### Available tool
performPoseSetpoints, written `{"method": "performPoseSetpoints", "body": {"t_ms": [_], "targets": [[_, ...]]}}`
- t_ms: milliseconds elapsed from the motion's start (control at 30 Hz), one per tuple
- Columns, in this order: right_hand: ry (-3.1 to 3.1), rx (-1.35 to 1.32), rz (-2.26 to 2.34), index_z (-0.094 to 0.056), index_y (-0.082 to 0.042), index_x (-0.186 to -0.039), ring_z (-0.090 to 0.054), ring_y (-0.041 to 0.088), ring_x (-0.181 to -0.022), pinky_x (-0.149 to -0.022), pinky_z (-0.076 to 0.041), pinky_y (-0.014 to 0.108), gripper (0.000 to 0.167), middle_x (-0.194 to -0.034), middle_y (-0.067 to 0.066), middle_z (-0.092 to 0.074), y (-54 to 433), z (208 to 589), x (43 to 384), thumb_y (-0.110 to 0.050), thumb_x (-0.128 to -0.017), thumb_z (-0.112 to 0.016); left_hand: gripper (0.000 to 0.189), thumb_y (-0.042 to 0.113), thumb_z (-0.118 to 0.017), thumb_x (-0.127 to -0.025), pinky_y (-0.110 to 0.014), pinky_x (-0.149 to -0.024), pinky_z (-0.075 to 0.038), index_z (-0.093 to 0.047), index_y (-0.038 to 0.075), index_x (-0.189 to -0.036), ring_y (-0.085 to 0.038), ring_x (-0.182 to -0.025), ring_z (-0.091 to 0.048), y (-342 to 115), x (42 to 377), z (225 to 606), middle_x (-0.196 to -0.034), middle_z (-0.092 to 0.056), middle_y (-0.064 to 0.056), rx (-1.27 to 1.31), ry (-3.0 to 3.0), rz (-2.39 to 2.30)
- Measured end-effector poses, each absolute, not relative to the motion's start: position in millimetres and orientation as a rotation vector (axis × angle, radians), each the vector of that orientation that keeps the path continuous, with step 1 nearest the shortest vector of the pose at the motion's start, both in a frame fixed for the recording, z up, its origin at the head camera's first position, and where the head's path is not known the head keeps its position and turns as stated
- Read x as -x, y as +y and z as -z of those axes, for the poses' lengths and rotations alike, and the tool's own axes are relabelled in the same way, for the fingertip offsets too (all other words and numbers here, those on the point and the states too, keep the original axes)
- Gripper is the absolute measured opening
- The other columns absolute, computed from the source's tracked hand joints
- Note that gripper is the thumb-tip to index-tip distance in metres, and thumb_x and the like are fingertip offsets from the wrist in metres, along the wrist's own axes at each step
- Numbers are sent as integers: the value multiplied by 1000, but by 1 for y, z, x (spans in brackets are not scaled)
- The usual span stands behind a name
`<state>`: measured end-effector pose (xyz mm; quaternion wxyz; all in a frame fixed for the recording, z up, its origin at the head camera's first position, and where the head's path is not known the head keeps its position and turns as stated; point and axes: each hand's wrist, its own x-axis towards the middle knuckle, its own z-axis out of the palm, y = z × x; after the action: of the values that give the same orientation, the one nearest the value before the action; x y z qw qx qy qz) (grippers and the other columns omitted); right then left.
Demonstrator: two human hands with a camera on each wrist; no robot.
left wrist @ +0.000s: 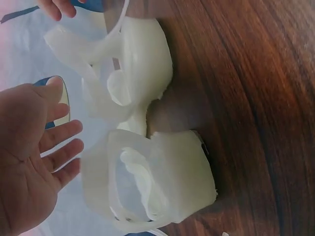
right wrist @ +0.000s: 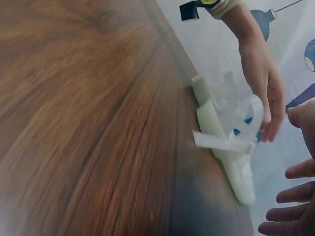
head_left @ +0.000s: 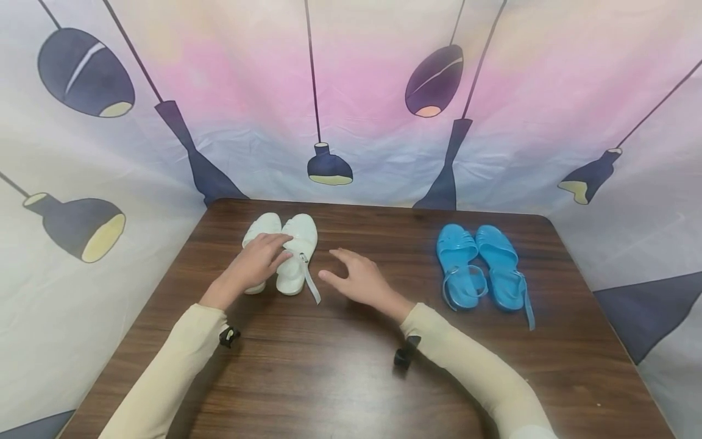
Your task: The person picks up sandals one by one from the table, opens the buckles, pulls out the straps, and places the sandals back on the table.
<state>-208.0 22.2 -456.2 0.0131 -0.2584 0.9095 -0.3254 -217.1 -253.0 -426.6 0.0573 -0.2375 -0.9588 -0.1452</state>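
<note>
A pair of white sandals stands on the left of the table, toes toward the back. The right one of the pair point(head_left: 300, 231) has its ankle strap point(head_left: 311, 283) undone and hanging out to the side. Over the left white sandal point(head_left: 262, 227) hovers my left hand point(head_left: 255, 259), fingers loosely spread and holding nothing. In the left wrist view the heels of both sandals point(left wrist: 189, 177) face the camera, beside my left palm point(left wrist: 24, 157). My right hand point(head_left: 359, 277) is just right of the loose strap, fingers apart and holding nothing.
A pair of blue sandals point(head_left: 459, 241) stands on the right side of the brown wooden table point(head_left: 329, 360); the right one's strap point(head_left: 529, 305) hangs loose. Behind the table is a fabric backdrop point(head_left: 373, 158) printed with lamps. Each sleeve carries a small black camera mount point(head_left: 403, 356).
</note>
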Motion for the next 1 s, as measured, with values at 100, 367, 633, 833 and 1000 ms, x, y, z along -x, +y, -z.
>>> {"method": "performPoseSetpoints", "body": {"t_ms": [100, 367, 633, 833, 1000], "targets": [[2790, 794, 1085, -56, -13, -147, -54, 26, -136, -111, -45, 46, 69, -147, 6, -58, 7, 459, 213, -62, -98, -55, 39, 22, -60, -104, -59, -106, -42, -61, -3, -134, -45, -124, -55, -255, 221, 430, -135, -62, -24, 696, -2914, 416], [2736, 714, 1202, -60, -11, -143, -69, 21, -110, -91, -56, 40, 63, -129, 10, -70, -26, 468, 224, -57, -100, -56, 38, 24, -62, -103, -58, -87, -47, -65, -3, -129, -40, -102, -60, -257, 225, 435, -122, -71, -20, 649, -2944, 379], [2682, 597, 1235, -63, -8, -138, -63, 8, -78, -70, -52, 25, 60, -101, 1, -73, -44, 474, 233, -55, -102, -55, 27, 19, -62, -103, -51, -80, -49, -73, -2, -116, -35, -88, -62, -257, 228, 438, -107, -75, -17, 701, -2914, 385], [2590, 562, 1211, -66, -8, -135, -61, 11, -77, -66, -50, 25, 61, -102, 3, -72, -49, 474, 237, -57, -100, -55, 19, 11, -63, -101, -48, -76, -49, -75, -2, -109, -32, -81, -61, -258, 228, 440, -99, -76, -16, 734, -2878, 379], [2462, 485, 1265, -66, -8, -135, -69, 10, -79, -68, -55, 27, 62, -104, 6, -75, -51, 476, 242, -58, -98, -58, 17, 8, -65, -99, -50, -73, -49, -76, -2, -107, -33, -79, -62, -260, 228, 439, -93, -76, -15, 746, -2855, 354]]}}
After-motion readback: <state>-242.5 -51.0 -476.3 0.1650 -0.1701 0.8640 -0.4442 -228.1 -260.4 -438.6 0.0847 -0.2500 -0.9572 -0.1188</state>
